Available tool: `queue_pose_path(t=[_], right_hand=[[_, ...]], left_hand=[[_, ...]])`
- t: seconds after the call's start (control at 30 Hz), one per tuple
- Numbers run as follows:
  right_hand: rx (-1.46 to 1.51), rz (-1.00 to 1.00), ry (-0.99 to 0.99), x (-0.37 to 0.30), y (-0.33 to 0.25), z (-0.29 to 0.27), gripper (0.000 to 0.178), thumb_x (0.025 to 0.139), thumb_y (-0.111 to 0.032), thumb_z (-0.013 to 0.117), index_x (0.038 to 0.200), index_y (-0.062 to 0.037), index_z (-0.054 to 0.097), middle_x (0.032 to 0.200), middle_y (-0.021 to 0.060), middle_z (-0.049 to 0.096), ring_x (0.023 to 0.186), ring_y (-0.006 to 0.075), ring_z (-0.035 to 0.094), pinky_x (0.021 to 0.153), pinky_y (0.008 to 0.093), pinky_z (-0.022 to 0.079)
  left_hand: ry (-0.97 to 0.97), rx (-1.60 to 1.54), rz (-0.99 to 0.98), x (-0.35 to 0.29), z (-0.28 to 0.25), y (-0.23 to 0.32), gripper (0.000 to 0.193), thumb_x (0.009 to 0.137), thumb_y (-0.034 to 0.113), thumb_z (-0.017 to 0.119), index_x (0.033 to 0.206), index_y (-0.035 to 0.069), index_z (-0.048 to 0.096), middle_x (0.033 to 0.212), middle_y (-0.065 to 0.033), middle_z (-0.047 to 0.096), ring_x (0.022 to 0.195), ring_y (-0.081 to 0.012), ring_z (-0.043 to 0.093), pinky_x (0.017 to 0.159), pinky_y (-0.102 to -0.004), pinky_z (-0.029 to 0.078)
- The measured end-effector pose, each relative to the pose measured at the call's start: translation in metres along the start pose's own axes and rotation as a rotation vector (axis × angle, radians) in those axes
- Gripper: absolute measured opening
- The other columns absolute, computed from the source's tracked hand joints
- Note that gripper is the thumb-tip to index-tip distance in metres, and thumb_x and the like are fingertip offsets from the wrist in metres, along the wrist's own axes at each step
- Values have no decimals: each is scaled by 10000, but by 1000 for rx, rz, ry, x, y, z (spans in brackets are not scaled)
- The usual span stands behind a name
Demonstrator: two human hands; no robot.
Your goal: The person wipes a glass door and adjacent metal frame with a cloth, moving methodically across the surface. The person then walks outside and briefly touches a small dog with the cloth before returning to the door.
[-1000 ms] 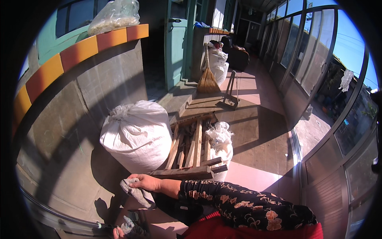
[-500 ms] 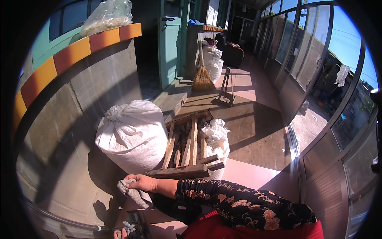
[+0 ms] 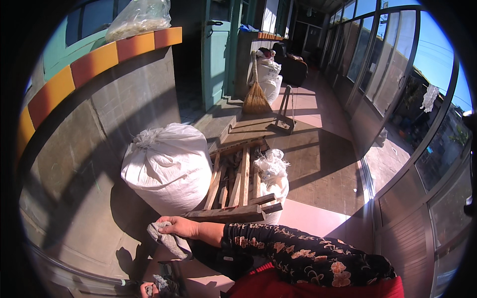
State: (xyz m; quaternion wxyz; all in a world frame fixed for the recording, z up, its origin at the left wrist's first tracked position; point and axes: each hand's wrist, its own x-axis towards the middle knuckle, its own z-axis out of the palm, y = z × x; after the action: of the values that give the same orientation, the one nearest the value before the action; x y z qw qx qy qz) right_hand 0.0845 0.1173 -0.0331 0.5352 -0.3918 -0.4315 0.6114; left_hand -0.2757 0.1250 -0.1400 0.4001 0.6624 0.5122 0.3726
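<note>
From the lower right, a dark flowered sleeve leads to my right hand (image 3: 179,226), whose fingers are closed on a grey rag (image 3: 171,242). The rag hangs down in a bunch beside the wooden frame's near end. Low at the bottom edge, only the fingers of my left hand (image 3: 147,289) show; they look curled. Beside them is a crumpled grey-white piece (image 3: 161,284) against something dark, and what the fingers grip is too small to make out. A dark bar or pipe (image 3: 124,282) runs in from the left toward that hand.
Ahead stand a big tied white sack (image 3: 169,171), a wooden slatted frame (image 3: 226,213) and a smaller white sack (image 3: 273,184). Farther off are a broom (image 3: 256,101) and a long-handled dustpan (image 3: 284,123). A tile-topped wall (image 3: 119,92) borders the left, glazed panels (image 3: 390,59) the right.
The scene has shifted slightly to the right in the picture. My right hand keeps hold of the rag, and my left fingers show slightly higher at the bottom edge.
</note>
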Motion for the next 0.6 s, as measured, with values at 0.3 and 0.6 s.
queue_pose_path(t=[0.3,0.6], right_hand=[[-6,-6,14,-1,-1,1,266,970,-194,637,1208,-80,599,1037,-20,626,1000,86,553,926,253,422],[-32,-8,21,-2,-3,2,252,981,-194,624,1207,-84,603,1038,-25,629,988,79,556,909,250,434]], left_hand=[[-19,0,-29,3,-2,-5,51,905,74,610,929,53,570,794,2,539,726,-113,496,661,-276,443],[15,-19,-25,1,1,1,67,917,93,618,947,54,573,802,-5,536,736,-116,495,675,-272,447]])
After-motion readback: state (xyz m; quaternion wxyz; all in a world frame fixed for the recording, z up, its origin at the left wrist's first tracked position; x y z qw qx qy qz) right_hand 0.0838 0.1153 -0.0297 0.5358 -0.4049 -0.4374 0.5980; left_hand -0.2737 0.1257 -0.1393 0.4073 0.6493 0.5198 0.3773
